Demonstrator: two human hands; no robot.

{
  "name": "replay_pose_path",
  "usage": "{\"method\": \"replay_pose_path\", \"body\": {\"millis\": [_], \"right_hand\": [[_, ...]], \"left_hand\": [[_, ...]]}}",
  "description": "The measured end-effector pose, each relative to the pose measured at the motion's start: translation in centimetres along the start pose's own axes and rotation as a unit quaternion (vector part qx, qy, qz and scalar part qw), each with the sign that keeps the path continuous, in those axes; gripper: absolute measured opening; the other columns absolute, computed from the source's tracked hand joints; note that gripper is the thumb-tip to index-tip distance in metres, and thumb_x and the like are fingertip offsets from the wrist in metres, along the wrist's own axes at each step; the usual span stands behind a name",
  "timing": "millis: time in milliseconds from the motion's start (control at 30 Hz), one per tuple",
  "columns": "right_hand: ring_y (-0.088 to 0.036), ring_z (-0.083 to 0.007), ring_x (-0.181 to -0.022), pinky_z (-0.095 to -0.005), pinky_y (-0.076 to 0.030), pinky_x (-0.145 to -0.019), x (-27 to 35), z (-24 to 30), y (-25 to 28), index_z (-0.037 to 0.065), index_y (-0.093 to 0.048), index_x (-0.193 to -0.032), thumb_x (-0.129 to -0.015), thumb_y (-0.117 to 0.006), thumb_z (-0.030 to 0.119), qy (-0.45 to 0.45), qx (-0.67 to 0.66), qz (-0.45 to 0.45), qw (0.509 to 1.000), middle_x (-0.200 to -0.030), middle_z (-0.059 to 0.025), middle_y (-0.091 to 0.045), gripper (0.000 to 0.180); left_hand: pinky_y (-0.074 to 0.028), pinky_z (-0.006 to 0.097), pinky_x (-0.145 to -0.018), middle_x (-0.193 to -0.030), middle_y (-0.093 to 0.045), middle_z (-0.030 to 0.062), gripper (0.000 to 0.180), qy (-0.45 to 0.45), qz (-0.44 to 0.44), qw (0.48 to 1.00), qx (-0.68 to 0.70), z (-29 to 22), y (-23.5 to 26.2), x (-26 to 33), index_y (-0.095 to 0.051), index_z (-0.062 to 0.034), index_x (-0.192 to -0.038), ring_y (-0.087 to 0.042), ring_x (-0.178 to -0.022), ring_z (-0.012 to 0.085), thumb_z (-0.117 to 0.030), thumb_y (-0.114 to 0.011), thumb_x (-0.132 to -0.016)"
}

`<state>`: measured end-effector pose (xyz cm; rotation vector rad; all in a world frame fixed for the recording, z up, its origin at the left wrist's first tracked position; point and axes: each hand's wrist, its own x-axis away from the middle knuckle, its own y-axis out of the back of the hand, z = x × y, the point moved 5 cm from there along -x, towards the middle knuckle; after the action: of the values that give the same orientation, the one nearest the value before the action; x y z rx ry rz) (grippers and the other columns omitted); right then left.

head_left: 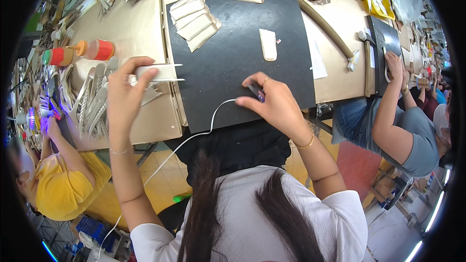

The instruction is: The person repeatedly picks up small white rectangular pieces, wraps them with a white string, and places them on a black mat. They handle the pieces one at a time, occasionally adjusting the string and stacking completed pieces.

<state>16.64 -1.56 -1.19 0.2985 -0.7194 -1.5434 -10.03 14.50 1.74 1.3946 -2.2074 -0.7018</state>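
1. Head view: the left hand (127, 87) is raised over the bench's (131, 29) left side, fingers clamped on a pale flat strip (158, 72).
2. The right hand (274, 99), fingers closed around a dark corded tool (256, 91), rests on the black mat (233, 53).
3. Another pale piece (268, 44) lies on the mat, apart from both hands.

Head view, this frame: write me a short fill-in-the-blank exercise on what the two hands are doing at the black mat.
1. The left hand holds a pale flat piece over the ______ edge of the black mat.
2. The right hand grips a small dark tool joined to a ______ cord.
3. A stack of pale pieces lies at the mat's far ______ corner.

Missing words: left; white; left
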Motion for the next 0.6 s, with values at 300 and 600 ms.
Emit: {"method": "replay_pose_path", "body": {"millis": [300, 600], "right_hand": [[-0.068, -0.0312, -0.077, -0.0423, -0.055, -0.068, 0.4, 1.2, -2.8, 0.006, -0.068, -0.096, -0.087, -0.08, 0.028, 0.047, 0.148, 0.017, 0.988, -0.089, -0.0071, -0.067, 0.027], [-0.065, -0.0173, -0.08, -0.0337, -0.05, -0.07, 0.1, 0.2, 0.4, 0.0, -0.062, -0.079, -0.088, -0.082, 0.019, 0.032, -0.145, 0.153, 0.977, -0.091, -0.009, -0.065, 0.029]], "left_hand": [[-0.044, 0.025, -0.065, -0.078, -0.065, 0.0011, 0.017, 0.103, 0.062, 0.993, -0.012, 5.6, 2.5, 0.2, -0.07, 0.0021, -0.102, -0.055, -0.07, 0.0078, -0.008, -0.076, -0.09], [-0.049, 0.034, -0.083, -0.101, -0.068, 0.0093, 0.03, 0.005, -0.038, 0.932, -0.36, 3.9, 2.8, 1.8, -0.072, -0.0067, -0.107, -0.065, -0.096, 0.0245, -0.021, -0.084, -0.084]]}}
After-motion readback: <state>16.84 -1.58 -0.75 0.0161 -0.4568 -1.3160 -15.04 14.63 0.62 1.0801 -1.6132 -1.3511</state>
